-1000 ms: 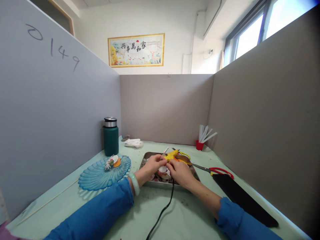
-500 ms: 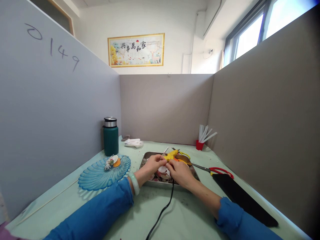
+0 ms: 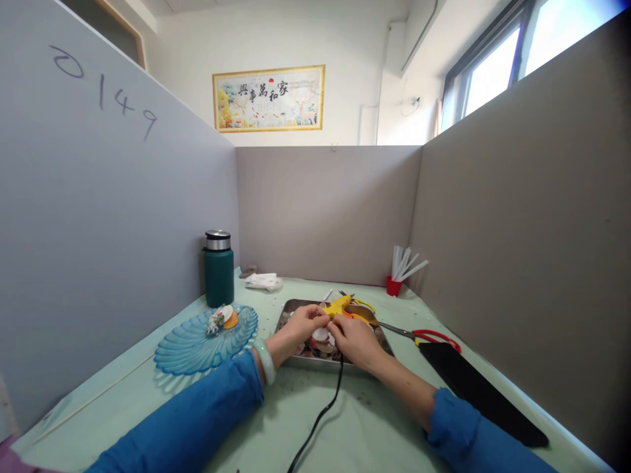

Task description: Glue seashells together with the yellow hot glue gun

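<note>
Above a metal tray (image 3: pixel 315 363) of shells (image 3: pixel 321 341), my left hand (image 3: pixel 302 325) and my right hand (image 3: pixel 355 337) meet with fingertips pinched close together. Whatever small thing sits between the fingers is too small and hidden to name. Just behind my hands a yellow glue gun (image 3: pixel 339 306) rests over the tray, and a black cord (image 3: pixel 321 414) runs from the tray toward me. To the left stands a blue scalloped glass plate (image 3: pixel 190 351), bearing a small cluster of shells (image 3: pixel 221 320) in white, grey and orange.
A green bottle (image 3: pixel 219 276) stands behind the plate, near a white plastic packet (image 3: pixel 264 282). Glue sticks (image 3: pixel 403 263) rise from a red cup (image 3: pixel 393 286) at the back right. Red-handled scissors (image 3: pixel 436 337) and a long black object (image 3: pixel 480 391) lie right of the tray. Grey partitions enclose the table.
</note>
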Demonstrator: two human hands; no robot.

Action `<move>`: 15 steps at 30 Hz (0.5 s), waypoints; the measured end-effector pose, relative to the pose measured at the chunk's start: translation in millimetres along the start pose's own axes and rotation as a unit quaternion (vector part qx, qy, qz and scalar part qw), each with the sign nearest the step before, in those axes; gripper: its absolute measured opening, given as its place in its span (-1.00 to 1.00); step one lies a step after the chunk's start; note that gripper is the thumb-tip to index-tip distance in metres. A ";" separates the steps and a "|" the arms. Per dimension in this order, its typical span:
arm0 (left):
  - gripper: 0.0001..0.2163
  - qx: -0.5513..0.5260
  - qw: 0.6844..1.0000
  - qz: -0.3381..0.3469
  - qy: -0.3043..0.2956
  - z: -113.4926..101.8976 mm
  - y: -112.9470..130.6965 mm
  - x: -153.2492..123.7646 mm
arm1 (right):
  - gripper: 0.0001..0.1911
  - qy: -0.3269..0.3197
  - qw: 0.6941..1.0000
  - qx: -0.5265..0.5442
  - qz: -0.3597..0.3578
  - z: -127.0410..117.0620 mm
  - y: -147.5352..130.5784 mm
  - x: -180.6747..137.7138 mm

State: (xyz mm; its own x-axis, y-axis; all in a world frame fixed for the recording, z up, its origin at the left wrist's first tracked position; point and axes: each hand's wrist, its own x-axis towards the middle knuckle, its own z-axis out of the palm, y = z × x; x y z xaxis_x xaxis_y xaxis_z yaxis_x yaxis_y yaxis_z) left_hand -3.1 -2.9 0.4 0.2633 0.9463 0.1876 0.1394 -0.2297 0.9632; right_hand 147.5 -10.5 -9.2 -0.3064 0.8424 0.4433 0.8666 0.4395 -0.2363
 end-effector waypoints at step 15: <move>-0.78 0.024 1.000 0.003 -0.008 -0.1 -3.7 1.7 | -0.59 -0.024 1.000 -0.006 0.008 0.3 0.1 0.2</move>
State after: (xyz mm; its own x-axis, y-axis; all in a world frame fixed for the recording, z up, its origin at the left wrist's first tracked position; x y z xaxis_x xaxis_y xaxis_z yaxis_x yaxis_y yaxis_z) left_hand -3.3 -0.5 -2.8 0.2792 0.9413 0.1898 0.1840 -0.2465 0.9515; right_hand 147.4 -10.1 -9.4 -0.3101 0.8639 0.3969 0.8761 0.4218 -0.2334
